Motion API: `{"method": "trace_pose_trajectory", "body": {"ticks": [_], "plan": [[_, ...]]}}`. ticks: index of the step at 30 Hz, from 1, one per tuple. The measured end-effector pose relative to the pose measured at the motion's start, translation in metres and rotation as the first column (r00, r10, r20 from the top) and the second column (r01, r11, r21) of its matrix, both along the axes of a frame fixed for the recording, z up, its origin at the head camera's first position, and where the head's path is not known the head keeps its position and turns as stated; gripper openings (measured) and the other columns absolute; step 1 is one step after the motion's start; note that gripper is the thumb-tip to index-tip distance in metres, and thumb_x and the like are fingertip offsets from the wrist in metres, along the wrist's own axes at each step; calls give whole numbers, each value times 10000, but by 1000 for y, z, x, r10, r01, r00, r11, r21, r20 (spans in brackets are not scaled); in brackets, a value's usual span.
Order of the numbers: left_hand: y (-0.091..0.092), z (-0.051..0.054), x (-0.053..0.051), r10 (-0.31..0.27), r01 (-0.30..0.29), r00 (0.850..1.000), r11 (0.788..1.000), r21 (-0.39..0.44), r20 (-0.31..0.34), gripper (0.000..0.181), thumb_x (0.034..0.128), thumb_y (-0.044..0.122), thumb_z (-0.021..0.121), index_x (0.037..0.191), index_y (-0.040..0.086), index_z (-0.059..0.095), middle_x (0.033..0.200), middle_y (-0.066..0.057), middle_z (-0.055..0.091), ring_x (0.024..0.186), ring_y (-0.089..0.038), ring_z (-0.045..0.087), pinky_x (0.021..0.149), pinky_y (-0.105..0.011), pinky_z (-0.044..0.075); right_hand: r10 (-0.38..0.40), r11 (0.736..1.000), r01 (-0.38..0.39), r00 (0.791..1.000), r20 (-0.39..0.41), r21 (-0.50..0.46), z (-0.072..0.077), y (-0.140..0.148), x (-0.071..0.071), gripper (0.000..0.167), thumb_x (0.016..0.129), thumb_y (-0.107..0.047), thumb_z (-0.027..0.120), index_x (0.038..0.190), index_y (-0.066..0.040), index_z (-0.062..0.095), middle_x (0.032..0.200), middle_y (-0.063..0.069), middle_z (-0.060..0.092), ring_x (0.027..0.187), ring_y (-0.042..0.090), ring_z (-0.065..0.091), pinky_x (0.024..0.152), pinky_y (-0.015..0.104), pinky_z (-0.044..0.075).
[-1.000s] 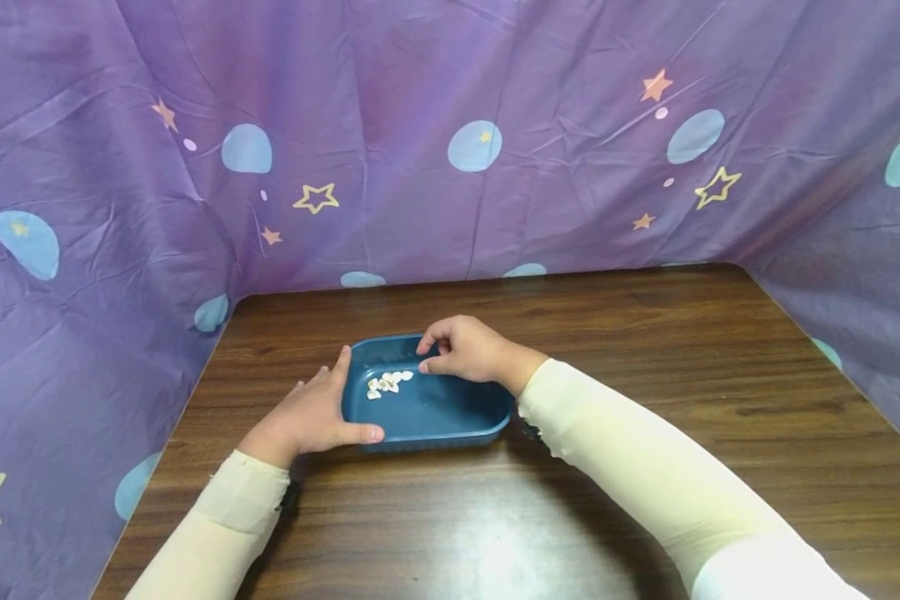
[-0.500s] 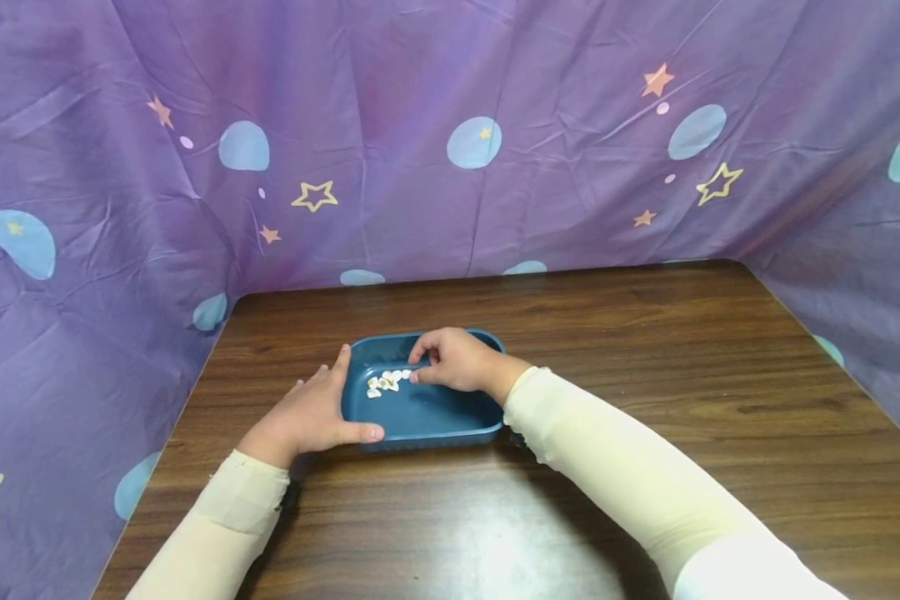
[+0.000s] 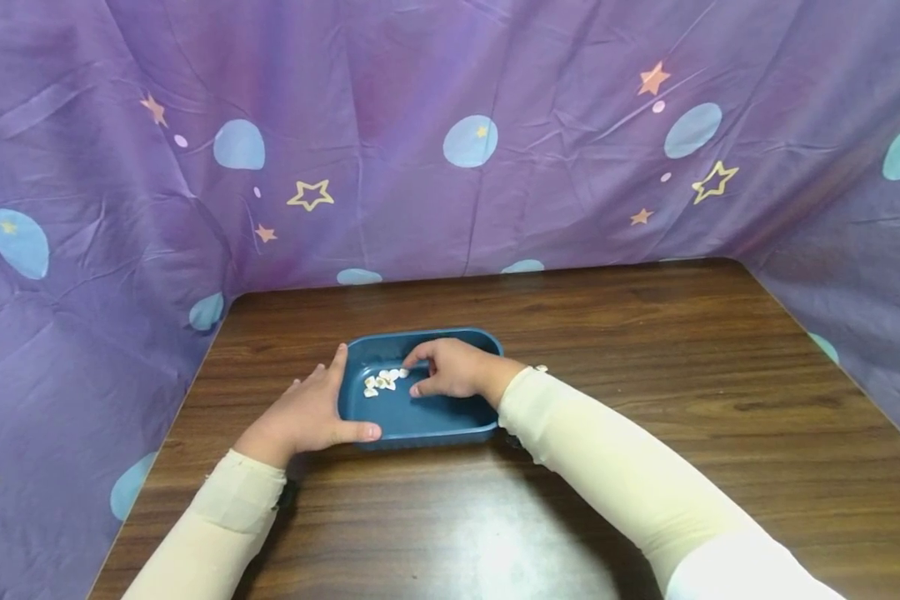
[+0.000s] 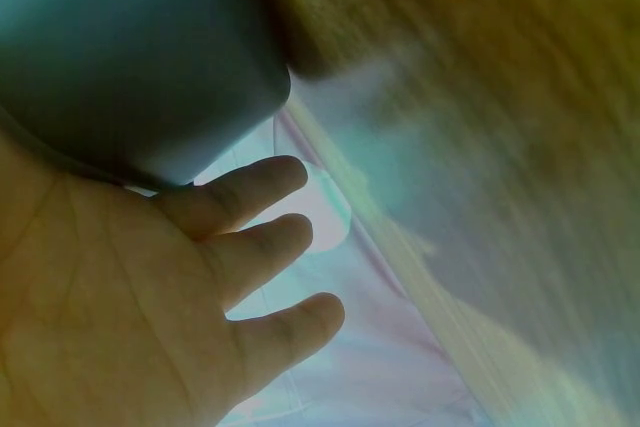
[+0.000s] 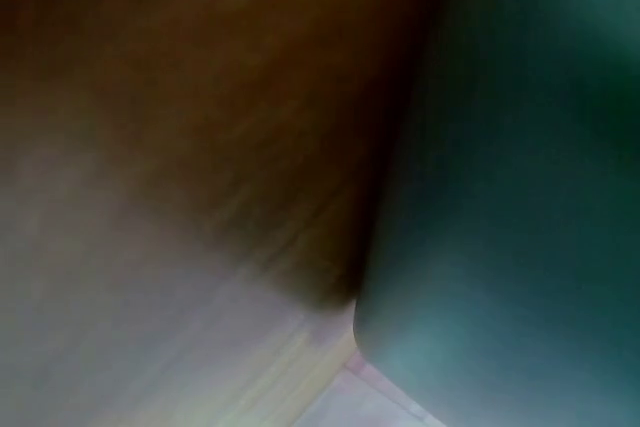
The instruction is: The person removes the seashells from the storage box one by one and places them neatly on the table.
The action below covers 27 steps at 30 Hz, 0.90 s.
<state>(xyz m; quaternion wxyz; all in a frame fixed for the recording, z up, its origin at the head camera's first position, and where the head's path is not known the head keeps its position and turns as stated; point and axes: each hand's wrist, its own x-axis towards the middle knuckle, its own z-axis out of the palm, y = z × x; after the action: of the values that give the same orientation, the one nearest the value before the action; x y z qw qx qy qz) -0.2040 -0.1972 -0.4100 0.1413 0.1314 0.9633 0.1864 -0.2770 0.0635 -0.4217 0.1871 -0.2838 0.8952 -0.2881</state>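
A blue rectangular tray sits on the table, with several small white pieces grouped toward its left side; they are too small to identify surely. My left hand spans the tray's left end, thumb along the near rim and index finger at the far left corner. In the left wrist view its other fingers extend past the tray's wall. My right hand reaches into the tray, index fingertip at the rightmost white piece and thumb apart from it. The right wrist view has only the tray's outer wall, no hand.
The brown wooden table extends on all sides of the tray. A purple patterned cloth hangs behind and at both sides. Something small and whitish shows just beyond the right cuff; whether it lies on the table is unclear.
My right hand has moved left and lower into the tray, toward the white pieces. Its thumb and index finger have spread apart. The left hand has kept its place at the tray.
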Motion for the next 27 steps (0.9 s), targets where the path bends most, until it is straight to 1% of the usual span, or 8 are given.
{"method": "trace_pose_trajectory", "body": {"ticks": [4,7,9,12,15,17,22,27], "plan": [[-1,-1,0,-1,1,1000,1000,-1,-2,1456,777,780,764,1663,-47,-43,1656,-379,258,1545,-554,251,1216,-737,208,8,1000,-8,1000,1,30,-1,-1,1,506,941,-289,824,1411,-174,678,670,-51,539,629,82,507,652,255,443],[-1,-1,0,-3,3,1000,1000,-1,-8,1459,774,782,764,1662,-49,-42,1654,-381,264,1544,-556,254,1214,-739,210,19,998,-19,1000,-4,64,-1,-2,1,550,946,-298,819,1456,-185,649,681,-32,534,646,89,504,731,277,470],[-1,-1,0,-3,3,1000,1000,-1,-11,1457,776,777,767,1661,-52,-41,1651,-384,266,1542,-558,256,1213,-741,211,30,995,-29,999,-14,94,-1,-3,1,568,949,-314,814,1475,-197,635,772,-21,600,704,96,527,836,304,496],[-1,-1,0,-4,4,1000,1000,-3,-10,1454,778,772,769,1661,-51,-41,1648,-390,266,1541,-559,259,1213,-740,211,40,992,-35,999,-34,124,-1,-3,1,532,952,-320,810,1449,-204,659,1019,1,703,832,118,573,981,359,507],[-1,-1,0,1,-1,1000,1000,-3,-2,1454,779,773,768,1663,-43,-48,1651,-392,255,1544,-558,251,1218,-735,205,32,992,-26,998,-54,121,-2,-4,1,417,950,-293,814,1349,-211,723,1169,5,720,915,139,595,999,381,514],[-2,-2,0,5,-5,1000,1000,-2,1,1457,776,778,767,1665,-39,-50,1652,-392,249,1546,-557,248,1221,-732,200,26,993,-18,997,-71,113,-2,-4,1,309,946,-263,818,1245,-209,761,1124,-4,728,903,139,600,937,362,525],[-2,-3,0,8,-8,1000,1000,6,-1,1464,770,782,770,1665,-37,-49,1652,-391,252,1545,-559,247,1220,-735,198,22,994,-11,994,-104,112,-1,-5,1,88,934,-196,820,987,-197,750,805,-31,653,745,129,570,738,308,483],[-2,-4,-1,4,-4,1000,1000,7,-7,1461,771,778,772,1665,-39,-47,1651,-390,255,1544,-559,250,1217,-738,202,22,994,-8,993,-120,112,-3,-4,2,108,926,-166,823,968,-198,729,760,-38,615,719,123,558,712,297,462]]}}
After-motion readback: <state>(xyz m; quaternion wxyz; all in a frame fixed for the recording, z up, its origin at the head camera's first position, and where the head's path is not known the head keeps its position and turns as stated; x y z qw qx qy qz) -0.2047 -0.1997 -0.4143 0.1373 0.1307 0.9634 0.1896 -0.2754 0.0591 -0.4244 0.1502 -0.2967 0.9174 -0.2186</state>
